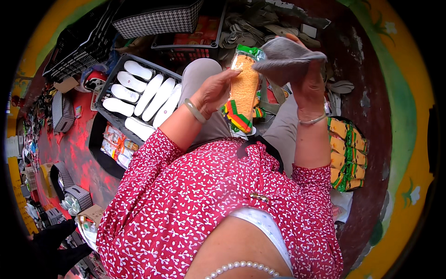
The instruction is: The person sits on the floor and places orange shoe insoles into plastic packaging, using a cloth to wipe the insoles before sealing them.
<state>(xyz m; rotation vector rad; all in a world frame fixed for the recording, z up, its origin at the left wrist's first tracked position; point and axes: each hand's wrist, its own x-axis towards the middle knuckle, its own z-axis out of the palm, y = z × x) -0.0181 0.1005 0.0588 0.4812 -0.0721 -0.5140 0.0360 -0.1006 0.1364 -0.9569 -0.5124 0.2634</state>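
Note:
My left hand (pixel 212 92) is closed on the edge of a clear packet of fuzzy orange insoles (pixel 245 86), with green at its top and a green, yellow and red lower end. The packet stands upright above my lap. To its right, my right hand (pixel 308 90) grips a bent, fuzzy grey insole (pixel 288 59), whose near edge comes close to the packet's top corner. Part of that hand is hidden behind the grey piece, so I cannot tell whether it is one layer or more. More green-edged packets lie partly hidden between my knees.
A dark crate of white insoles (pixel 147 97) stands left of my knee, above a black tub of packets (pixel 116 144). Stacked orange insole packets (pixel 347 153) lie at my right. Loose grey insoles (pixel 246 32) are heaped ahead, beside a black crate (pixel 186 49) and a houndstooth bin (pixel 158 19).

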